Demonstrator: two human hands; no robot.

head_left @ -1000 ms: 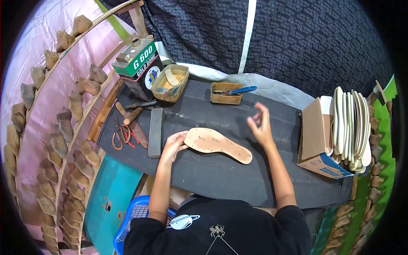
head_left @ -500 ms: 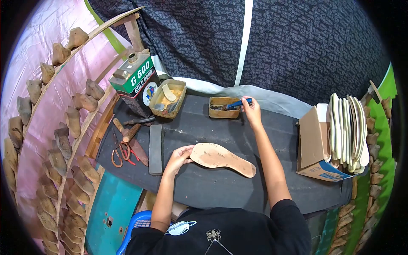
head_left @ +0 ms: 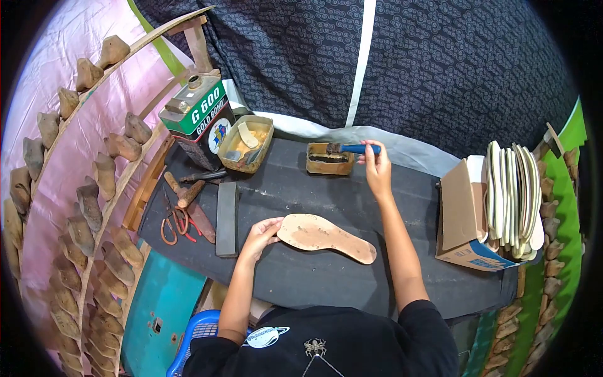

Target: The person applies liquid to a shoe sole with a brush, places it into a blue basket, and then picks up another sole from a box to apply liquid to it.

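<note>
At seven o'clock, the bottom edge cuts off the basket [head_left: 196, 331]. The insole [head_left: 328, 237] bears marks too small to read.

Single head view, above black worktable [head_left: 308, 196], facing forward and down.

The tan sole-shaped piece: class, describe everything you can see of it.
The tan sole-shaped piece looks thin, with a smooth leather- or board-like face bearing small dark marks, too small to read. One end is broad and rounded; the outline narrows and curves toward a smaller rounded end. It is over the dark worktop, slanting down to the picture's lower right. The left hand grips the edge of the broad end; whether the piece also rests on the worktop is unclear.
</note>
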